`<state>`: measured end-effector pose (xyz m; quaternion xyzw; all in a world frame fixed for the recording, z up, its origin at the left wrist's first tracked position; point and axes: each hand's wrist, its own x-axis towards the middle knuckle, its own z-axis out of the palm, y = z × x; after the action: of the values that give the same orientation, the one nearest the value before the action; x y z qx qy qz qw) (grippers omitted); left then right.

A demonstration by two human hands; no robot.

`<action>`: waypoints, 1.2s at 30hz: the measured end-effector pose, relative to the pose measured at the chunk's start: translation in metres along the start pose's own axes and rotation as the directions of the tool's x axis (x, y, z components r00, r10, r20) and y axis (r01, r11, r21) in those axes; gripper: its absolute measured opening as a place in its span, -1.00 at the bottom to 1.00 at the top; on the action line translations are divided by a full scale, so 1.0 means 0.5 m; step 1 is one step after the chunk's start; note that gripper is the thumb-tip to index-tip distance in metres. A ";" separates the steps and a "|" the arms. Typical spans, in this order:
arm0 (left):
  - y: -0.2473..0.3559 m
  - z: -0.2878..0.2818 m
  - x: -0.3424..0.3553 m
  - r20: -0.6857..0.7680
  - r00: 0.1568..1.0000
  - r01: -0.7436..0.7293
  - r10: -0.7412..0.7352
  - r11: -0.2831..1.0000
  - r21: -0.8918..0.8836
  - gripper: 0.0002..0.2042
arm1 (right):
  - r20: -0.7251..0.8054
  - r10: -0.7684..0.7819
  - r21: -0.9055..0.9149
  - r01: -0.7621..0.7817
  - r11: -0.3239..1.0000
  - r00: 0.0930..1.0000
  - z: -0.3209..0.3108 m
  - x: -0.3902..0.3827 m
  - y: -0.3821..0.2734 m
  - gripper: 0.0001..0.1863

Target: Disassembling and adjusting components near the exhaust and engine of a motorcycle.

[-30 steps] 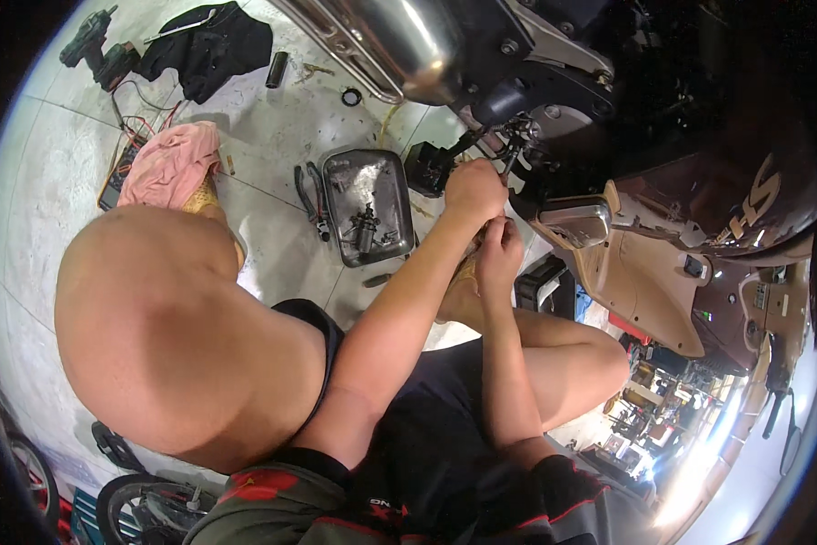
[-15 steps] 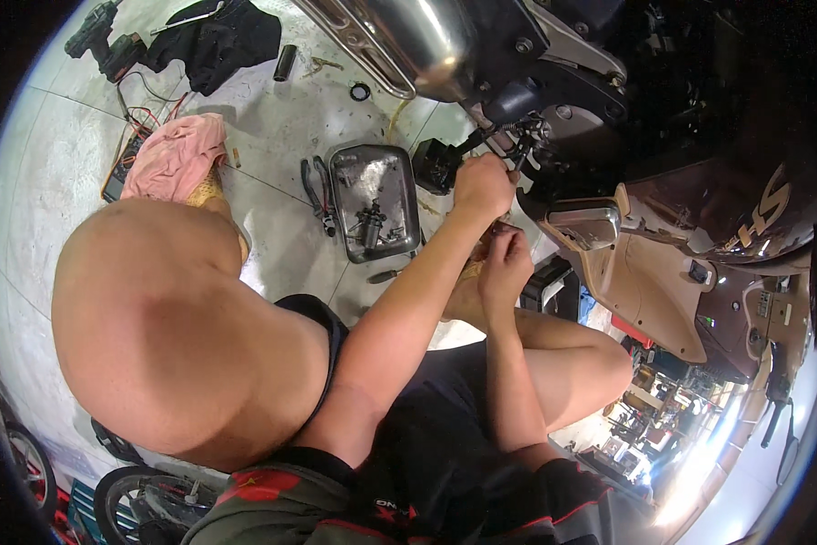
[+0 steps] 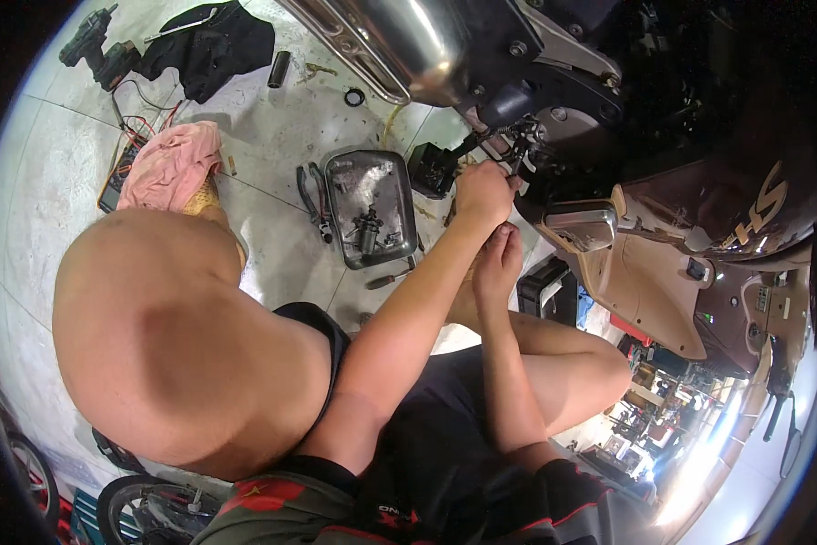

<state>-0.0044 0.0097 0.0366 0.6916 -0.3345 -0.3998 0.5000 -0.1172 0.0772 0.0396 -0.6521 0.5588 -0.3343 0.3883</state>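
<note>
My left hand [image 3: 484,193] is closed in a fist beside a metal linkage with a spring [image 3: 522,136] under the motor scooter [image 3: 690,213]. A dark piece, perhaps a tool's end, shows at its knuckles; what the fingers grip is hidden. Just below it, near my left wrist, my right hand [image 3: 496,262] has its fingers pressed together in a pinch, and I cannot make out anything between them. To the left of my hands lies a metal tray [image 3: 334,195] with a dark metal part [image 3: 367,229] and small pieces in it.
Pliers [image 3: 315,202] lie left of the tray, a screwdriver [image 3: 386,280] below it. A black box-shaped part [image 3: 432,169] sits under the silver muffler [image 3: 431,54]. Further left are a black ring [image 3: 354,96], a socket [image 3: 280,69], a pink cloth [image 3: 174,163] and a power drill [image 3: 99,53].
My right hand has shifted slightly up and left, closer to my left wrist. My left hand stays by the linkage, its fist turned a little. The view has tilted slightly.
</note>
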 end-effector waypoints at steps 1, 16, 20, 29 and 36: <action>0.000 -0.005 0.000 0.020 1.000 0.015 -0.015 1.000 -0.001 -0.71 | -0.001 0.074 0.091 -0.074 0.993 0.997 0.004 0.000 0.001 -0.72; -0.046 -0.052 0.029 0.149 0.986 0.079 -0.067 0.994 -0.078 -0.62 | 0.079 0.464 0.576 -0.420 0.701 0.882 0.045 0.054 -0.024 -0.53; -0.069 -0.075 0.013 0.192 0.975 0.072 -0.113 0.976 0.207 -0.60 | 0.002 0.140 -0.227 -0.136 0.965 0.990 0.007 0.076 0.005 -0.51; -0.042 -0.159 -0.036 0.604 0.726 0.210 -0.329 0.943 0.260 -0.42 | 0.617 0.319 0.694 -0.689 0.209 0.719 0.001 0.103 0.023 -0.52; -0.036 -0.122 -0.086 0.603 0.644 0.572 -0.472 0.820 0.031 -0.36 | 0.087 0.224 0.234 -0.238 0.943 0.971 0.021 0.116 0.041 -0.54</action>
<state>0.0313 0.0779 0.0397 0.5574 -0.2234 -0.7455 0.2893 -0.1088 0.0196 0.0168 -0.5392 0.5747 -0.3327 0.5180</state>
